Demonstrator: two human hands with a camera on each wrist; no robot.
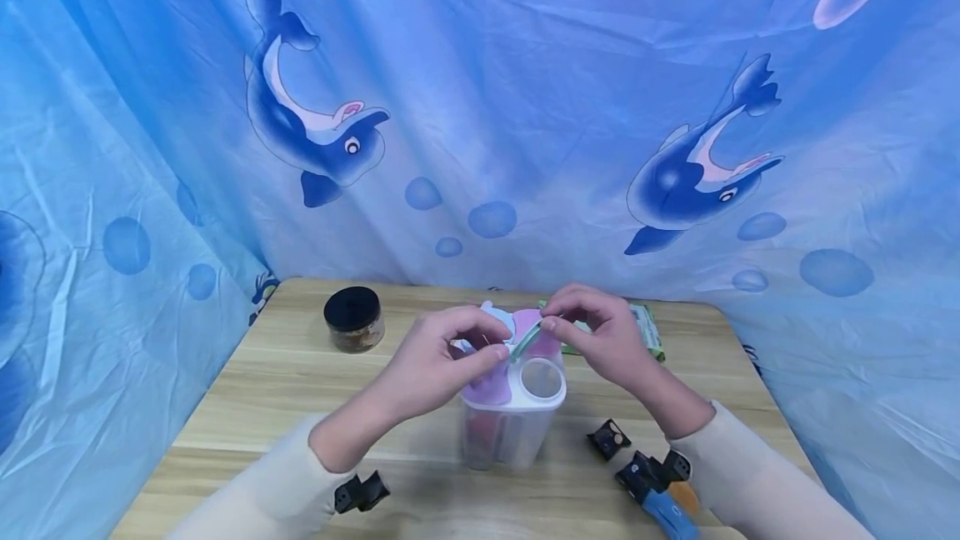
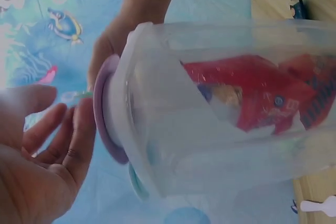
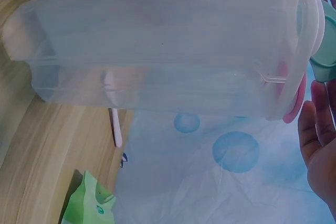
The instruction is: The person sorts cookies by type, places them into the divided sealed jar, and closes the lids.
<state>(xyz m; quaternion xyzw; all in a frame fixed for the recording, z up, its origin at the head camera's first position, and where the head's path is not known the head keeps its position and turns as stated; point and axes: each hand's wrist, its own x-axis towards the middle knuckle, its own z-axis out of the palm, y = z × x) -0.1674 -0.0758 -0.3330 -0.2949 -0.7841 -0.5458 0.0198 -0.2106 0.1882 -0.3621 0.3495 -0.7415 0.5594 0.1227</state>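
Note:
A translucent plastic storage box (image 1: 517, 432) stands upright on the table, topped with flip lids in purple, pink, blue and green. One round opening (image 1: 542, 378) in its top is uncovered. Red packets (image 2: 252, 93) show through its wall in the left wrist view. My right hand (image 1: 600, 336) pinches the raised green lid (image 1: 527, 340) between thumb and index finger. Over the purple lid (image 1: 489, 386), my left hand (image 1: 442, 357) has its fingers loosely bent, thumb apart from them, with fingertips close to the green lid; whether they touch it is hard to tell.
A jar with a black lid (image 1: 353, 319) is at the back left of the wooden table (image 1: 262, 390). Behind my right hand lies a green packet (image 1: 648, 332). Small black (image 1: 608, 438) and blue (image 1: 671, 515) packets lie front right. A pale-handled utensil (image 3: 116, 129) is near the box.

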